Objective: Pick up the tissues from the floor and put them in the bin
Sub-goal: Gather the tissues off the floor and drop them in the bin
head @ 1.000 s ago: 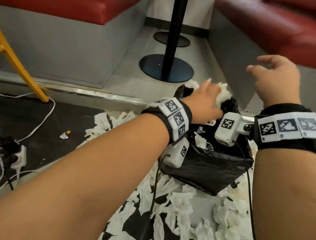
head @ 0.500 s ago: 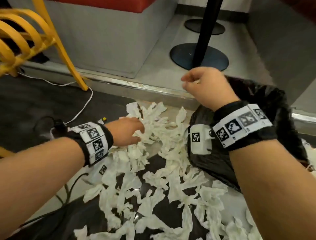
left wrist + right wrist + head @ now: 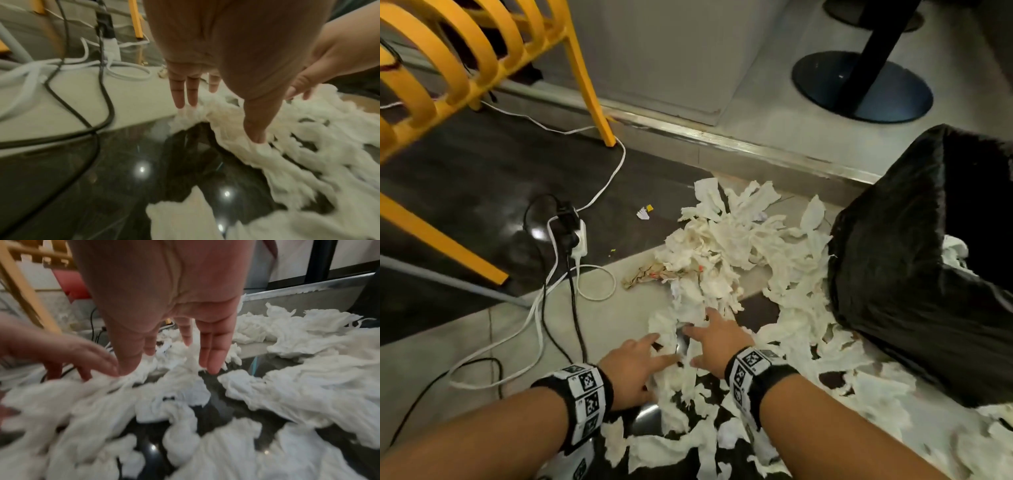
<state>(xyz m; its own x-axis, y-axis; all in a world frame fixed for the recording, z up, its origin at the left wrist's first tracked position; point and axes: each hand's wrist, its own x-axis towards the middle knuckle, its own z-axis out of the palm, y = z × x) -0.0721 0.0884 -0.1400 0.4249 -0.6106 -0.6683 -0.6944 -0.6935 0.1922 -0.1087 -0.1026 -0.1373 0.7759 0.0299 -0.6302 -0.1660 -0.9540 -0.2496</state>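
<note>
Grip of both hands spread flat, nothing yet held. From the head view: left hand [image 3: 631, 368] and right hand [image 3: 717, 339] side by side, low over the floor [image 3: 599, 322], fingers straight and pressed onto the near end of the tissues [image 3: 726, 260]. Strewn from the metal step edge down past both wrists, thickest just ahead of the fingertips; black-lined bin [image 3: 921, 260] right beside the heap, at the right, a few scraps already inside.

From the left wrist: left hand [image 3: 222, 53] palm down, fingertips [image 3: 180, 99] touching the left fringe of the tissues [image 3: 298, 129], thumb sunk into the paper; cables [image 3: 102, 91] well off to the left.

From the right wrist: right hand [image 3: 164, 296] likewise flat, fingertips [image 3: 211, 365] resting on crumpled tissues [image 3: 298, 386], more on every side and under the palm.

Judged light, soft, torn and clingy, easily shredded; best raked together between both palms and scooped as one bundle, not pinched singly
</note>
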